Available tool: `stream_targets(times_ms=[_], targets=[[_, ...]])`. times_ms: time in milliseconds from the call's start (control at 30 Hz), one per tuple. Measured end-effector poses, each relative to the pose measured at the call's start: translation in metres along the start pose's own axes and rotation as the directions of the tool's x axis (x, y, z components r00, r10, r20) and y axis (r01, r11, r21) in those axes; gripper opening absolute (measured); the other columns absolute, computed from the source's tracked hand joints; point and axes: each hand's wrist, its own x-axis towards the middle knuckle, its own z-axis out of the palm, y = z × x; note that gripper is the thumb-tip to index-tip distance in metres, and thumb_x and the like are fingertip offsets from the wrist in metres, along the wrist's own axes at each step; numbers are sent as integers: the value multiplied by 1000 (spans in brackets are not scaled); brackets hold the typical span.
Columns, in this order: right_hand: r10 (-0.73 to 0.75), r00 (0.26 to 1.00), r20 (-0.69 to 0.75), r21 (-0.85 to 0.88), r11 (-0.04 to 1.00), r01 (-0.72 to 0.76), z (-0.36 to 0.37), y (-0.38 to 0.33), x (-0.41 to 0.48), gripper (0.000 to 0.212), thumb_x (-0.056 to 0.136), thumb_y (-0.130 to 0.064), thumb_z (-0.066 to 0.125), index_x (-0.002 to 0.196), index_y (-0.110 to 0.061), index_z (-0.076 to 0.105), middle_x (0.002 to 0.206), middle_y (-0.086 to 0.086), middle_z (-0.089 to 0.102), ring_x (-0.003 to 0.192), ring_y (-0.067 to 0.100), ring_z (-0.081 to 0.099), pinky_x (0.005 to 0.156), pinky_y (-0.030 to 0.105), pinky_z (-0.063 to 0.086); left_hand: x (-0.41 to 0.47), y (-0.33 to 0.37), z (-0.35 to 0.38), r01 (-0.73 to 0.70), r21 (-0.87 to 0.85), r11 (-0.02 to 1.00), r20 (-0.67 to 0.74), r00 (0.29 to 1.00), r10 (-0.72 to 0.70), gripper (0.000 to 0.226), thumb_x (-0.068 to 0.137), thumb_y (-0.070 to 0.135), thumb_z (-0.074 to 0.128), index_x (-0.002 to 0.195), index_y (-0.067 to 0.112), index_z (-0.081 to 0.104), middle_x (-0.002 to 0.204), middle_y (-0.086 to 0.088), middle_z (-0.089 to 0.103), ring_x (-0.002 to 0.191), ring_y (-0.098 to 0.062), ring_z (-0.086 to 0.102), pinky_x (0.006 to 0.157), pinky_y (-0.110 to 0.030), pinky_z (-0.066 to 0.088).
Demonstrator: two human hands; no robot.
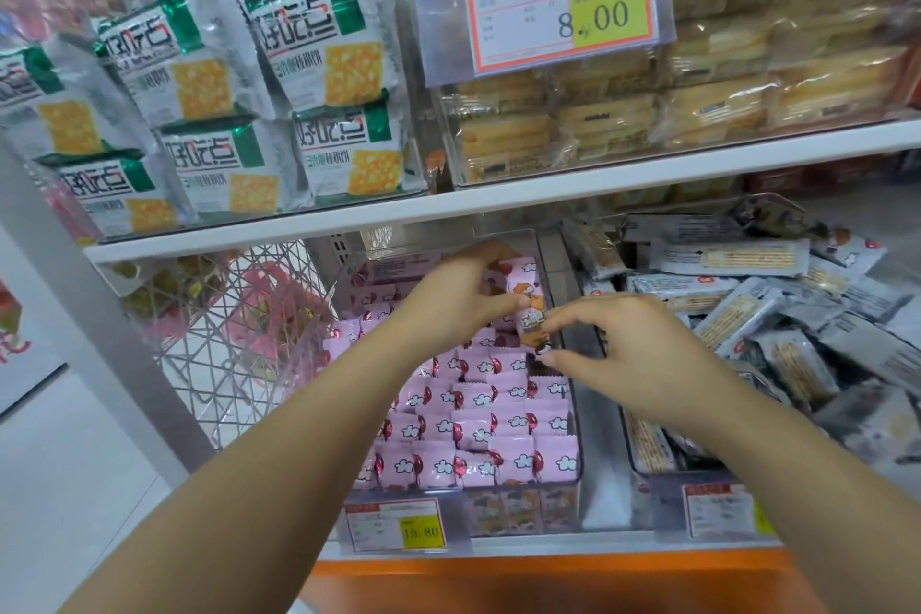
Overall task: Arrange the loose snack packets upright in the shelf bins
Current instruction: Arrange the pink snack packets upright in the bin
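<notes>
A clear bin (pixel 573 419) on the lower shelf holds several pink snack packets (pixel 498 419) standing in rows. Over its far right part my left hand (pixel 458 294) grips pink packets (pixel 521 282) between thumb and fingers. My right hand (pixel 623 349) pinches a small pink and brown packet (pixel 531 327) just below the left hand's thumb. Both hands hover above the rows, and the back of the bin is partly hidden by them.
Right of the bin lies a second bin (pixel 643 456) heaped with grey packets (pixel 777 329). The white upper shelf (pixel 548 199) hangs close above, carrying green-white cracker bags (pixel 329 65) and a price tag (pixel 563 5). A clear lattice basket (pixel 239 324) stands at the left.
</notes>
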Motion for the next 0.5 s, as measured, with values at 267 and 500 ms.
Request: stream_targets(times_ms=[267, 500], targets=[[13, 1000, -2, 11, 1000, -13, 1, 0, 0, 22, 81, -39, 69, 102, -31, 70, 111, -13, 67, 107, 8, 56, 95, 28, 43, 0, -12, 17, -81, 140, 987, 99, 993, 67, 28, 83, 21, 72, 107, 17, 58, 80, 11, 55, 72, -7, 52, 60, -21, 37], [-1, 1000, 2, 18, 1000, 1, -1, 0, -1, 22, 82, -36, 68, 103, -28, 71, 110, -12, 67, 108, 8, 56, 98, 31, 43, 11, -23, 18, 6, -4, 1000, 192, 981, -6, 21, 84, 26, 71, 104, 19, 70, 81, 11, 64, 70, -1, 59, 65, -16, 46]])
